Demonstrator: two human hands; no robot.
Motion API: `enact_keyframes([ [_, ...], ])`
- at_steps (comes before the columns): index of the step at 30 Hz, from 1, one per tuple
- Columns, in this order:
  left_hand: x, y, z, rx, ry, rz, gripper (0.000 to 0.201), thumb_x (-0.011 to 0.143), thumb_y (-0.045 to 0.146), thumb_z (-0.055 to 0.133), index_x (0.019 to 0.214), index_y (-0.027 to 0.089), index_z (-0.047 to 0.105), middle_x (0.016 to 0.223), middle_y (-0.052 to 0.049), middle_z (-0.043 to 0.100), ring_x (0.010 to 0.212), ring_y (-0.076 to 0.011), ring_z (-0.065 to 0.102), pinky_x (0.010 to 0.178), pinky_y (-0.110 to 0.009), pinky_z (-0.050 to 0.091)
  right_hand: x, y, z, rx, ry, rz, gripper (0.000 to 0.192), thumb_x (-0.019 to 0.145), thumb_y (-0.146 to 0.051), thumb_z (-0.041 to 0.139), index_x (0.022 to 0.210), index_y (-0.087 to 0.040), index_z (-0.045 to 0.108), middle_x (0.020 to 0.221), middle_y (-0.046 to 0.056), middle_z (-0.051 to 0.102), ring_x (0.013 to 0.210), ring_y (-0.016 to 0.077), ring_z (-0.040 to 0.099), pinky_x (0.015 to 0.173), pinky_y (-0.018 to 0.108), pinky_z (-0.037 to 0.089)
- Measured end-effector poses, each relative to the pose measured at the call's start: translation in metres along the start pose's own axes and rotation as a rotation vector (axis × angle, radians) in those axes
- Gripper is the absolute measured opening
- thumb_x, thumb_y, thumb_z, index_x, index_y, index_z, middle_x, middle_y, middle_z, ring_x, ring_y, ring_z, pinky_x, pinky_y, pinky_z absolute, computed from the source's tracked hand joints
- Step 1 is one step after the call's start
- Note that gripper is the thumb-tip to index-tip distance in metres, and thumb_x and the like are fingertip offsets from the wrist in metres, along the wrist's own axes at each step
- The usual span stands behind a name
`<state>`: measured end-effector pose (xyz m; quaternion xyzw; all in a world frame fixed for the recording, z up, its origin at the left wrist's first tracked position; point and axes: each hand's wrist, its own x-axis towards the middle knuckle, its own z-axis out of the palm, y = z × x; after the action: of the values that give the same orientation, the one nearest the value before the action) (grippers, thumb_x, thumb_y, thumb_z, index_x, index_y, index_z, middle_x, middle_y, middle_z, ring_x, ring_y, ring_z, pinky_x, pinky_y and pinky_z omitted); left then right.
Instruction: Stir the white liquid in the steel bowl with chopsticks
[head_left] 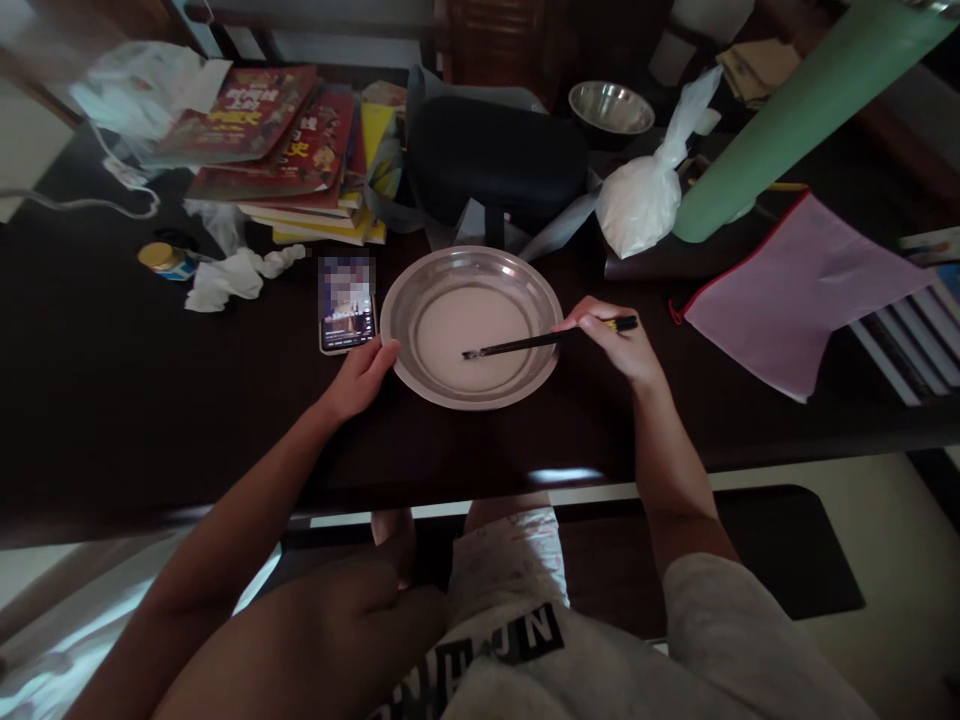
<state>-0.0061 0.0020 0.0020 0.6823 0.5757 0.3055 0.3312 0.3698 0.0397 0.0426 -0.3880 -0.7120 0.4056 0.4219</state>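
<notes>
A wide metal basin (405,375) stands on the dark table, with a whitish layer (472,320) covering its bottom; whether that is liquid or powder I cannot tell. My left hand (361,380) grips the basin's left rim, thumb on top and fingers underneath, partly hidden. Over the right rim, my right hand (611,335) is closed around a pair of black chopsticks (525,343) with yellow marks near the top. Their tips reach the middle of the whitish layer and carry some pale residue. A lit phone (347,325) lies just beside my left hand.
Stacked books (277,140), a small jar (166,262) and crumpled tissue (232,275) are at left. Behind the basin sits a black case (495,150). At right are a tied white bag (637,205), a green cylinder (795,120), a metal bowl (611,105) and a pink mesh pouch (795,290).
</notes>
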Motion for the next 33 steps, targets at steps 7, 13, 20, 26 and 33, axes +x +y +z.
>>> enact_keyframes([
  [7,-0.0006,-0.0009,0.0001,-0.016,0.004,-0.013,0.074,0.085,0.086,0.032,0.083,0.019,0.062,0.081,-0.007,0.068,0.077,-0.0221,0.059,0.075,-0.036,0.054,-0.0005,0.0006,-0.0009,-0.005,0.117,0.009,0.028,0.093,-0.048,0.061,0.084,-0.029,0.08,0.083,0.001,0.078,0.083,0.0183,0.073,0.084,0.037,0.055],
  [13,-0.0003,-0.0018,0.0007,-0.006,0.007,-0.013,0.072,0.086,0.084,0.031,0.082,0.019,0.061,0.079,-0.006,0.067,0.075,-0.0222,0.059,0.072,-0.035,0.053,0.0012,0.0013,0.0011,-0.032,0.016,-0.011,0.024,0.09,-0.049,0.065,0.09,-0.031,0.081,0.092,0.001,0.08,0.096,0.0199,0.073,0.093,0.04,0.054],
  [20,-0.0003,-0.0003,0.0005,-0.02,0.002,-0.019,0.076,0.084,0.088,0.031,0.085,0.018,0.062,0.086,-0.008,0.069,0.079,-0.0231,0.061,0.077,-0.037,0.054,0.0003,0.002,0.0015,0.029,0.041,-0.01,0.025,0.093,-0.047,0.063,0.087,-0.03,0.081,0.086,0.0,0.079,0.088,0.0183,0.074,0.086,0.037,0.055],
  [26,0.0,-0.0021,0.0005,-0.023,0.001,-0.007,0.074,0.085,0.087,0.031,0.085,0.019,0.063,0.083,-0.007,0.069,0.077,-0.0227,0.06,0.075,-0.036,0.055,0.0001,0.0014,-0.0002,0.01,0.143,0.006,0.027,0.092,-0.048,0.063,0.085,-0.029,0.08,0.084,0.0,0.079,0.086,0.0187,0.074,0.087,0.038,0.056],
  [33,0.0005,-0.0024,0.0001,-0.011,0.006,0.005,0.073,0.086,0.085,0.031,0.082,0.019,0.061,0.081,-0.007,0.068,0.078,-0.0234,0.061,0.075,-0.037,0.054,0.0005,-0.0009,0.0026,-0.027,0.034,-0.004,0.026,0.091,-0.05,0.064,0.088,-0.03,0.08,0.09,0.001,0.079,0.091,0.0189,0.073,0.09,0.038,0.055],
])
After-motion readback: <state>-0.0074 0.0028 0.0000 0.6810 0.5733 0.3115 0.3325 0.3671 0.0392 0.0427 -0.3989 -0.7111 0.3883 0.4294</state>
